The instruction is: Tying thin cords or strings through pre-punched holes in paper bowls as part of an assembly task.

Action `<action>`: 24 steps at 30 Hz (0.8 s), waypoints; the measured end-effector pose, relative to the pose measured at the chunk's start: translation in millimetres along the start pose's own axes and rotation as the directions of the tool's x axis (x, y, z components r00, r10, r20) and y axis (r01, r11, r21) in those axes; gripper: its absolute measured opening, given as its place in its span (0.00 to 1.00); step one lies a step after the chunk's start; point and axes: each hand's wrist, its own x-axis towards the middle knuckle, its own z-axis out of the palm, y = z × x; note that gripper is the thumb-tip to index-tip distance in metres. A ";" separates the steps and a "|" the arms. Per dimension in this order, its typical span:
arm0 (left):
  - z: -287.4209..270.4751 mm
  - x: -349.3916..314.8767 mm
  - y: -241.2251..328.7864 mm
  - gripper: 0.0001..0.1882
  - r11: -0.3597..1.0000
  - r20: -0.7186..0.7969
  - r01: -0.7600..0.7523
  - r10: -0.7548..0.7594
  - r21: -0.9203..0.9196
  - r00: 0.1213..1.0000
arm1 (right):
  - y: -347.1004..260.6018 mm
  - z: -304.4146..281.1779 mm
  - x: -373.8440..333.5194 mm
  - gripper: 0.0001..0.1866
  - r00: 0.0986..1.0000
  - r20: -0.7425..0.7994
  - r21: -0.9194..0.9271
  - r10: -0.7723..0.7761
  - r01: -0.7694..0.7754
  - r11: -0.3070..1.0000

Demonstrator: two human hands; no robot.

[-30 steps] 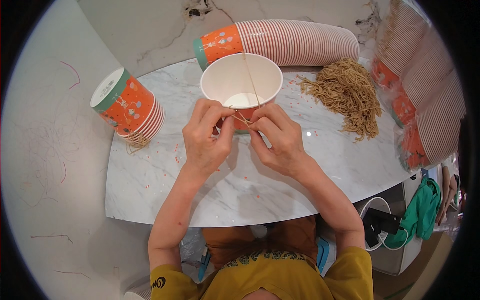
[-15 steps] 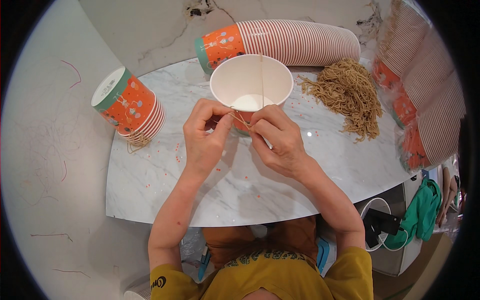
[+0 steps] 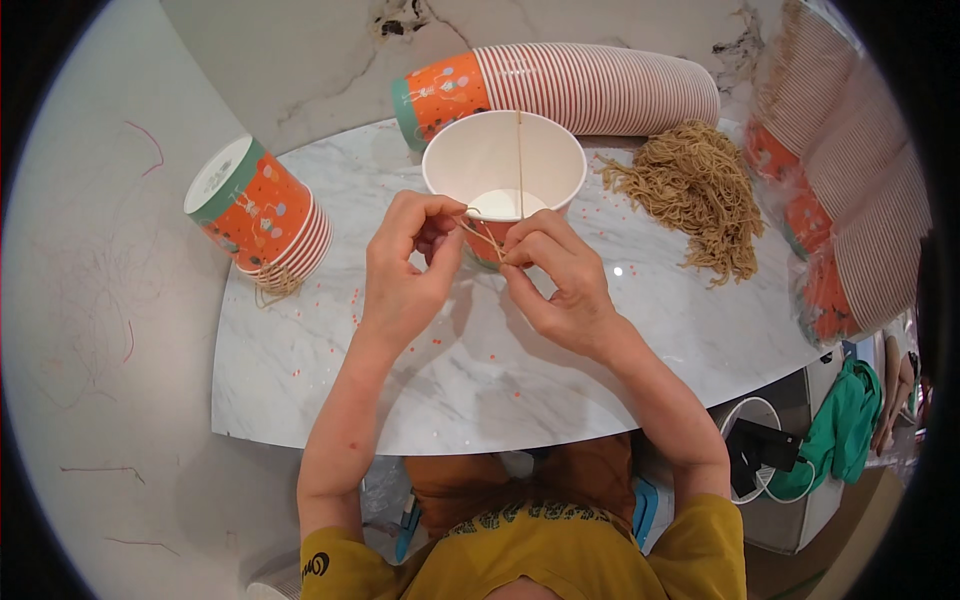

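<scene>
Tan string links two hands, slightly apart: the left hand and right hand each pinch it between nearly closed fingertips above the table's middle. It looks thin, crossed by the right fingertips; one strand runs taut to the far rim of one upright paper cup. Beyond: one upturned stack at the left edge, one string heap towards the right, three bagged stacks by the right edge, one lying stack along the back edge.
</scene>
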 end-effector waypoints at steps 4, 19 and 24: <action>0.9 -3.6 16.7 0.14 0.974 0.103 -0.197 0.186 0.114 0.977 | -0.6 -2.0 1.0 0.09 1.000 -0.007 0.038 0.008 -0.007 0.999; 11.0 -4.2 3.8 0.16 0.781 0.215 -0.533 0.488 0.327 0.846 | -1.8 -9.9 -2.2 0.07 0.998 0.039 0.065 0.043 -0.046 0.997; 11.9 -3.3 2.8 0.13 0.740 0.178 -0.559 0.534 0.374 0.826 | -5.6 -6.8 0.1 0.06 1.000 0.002 0.063 0.027 -0.027 0.998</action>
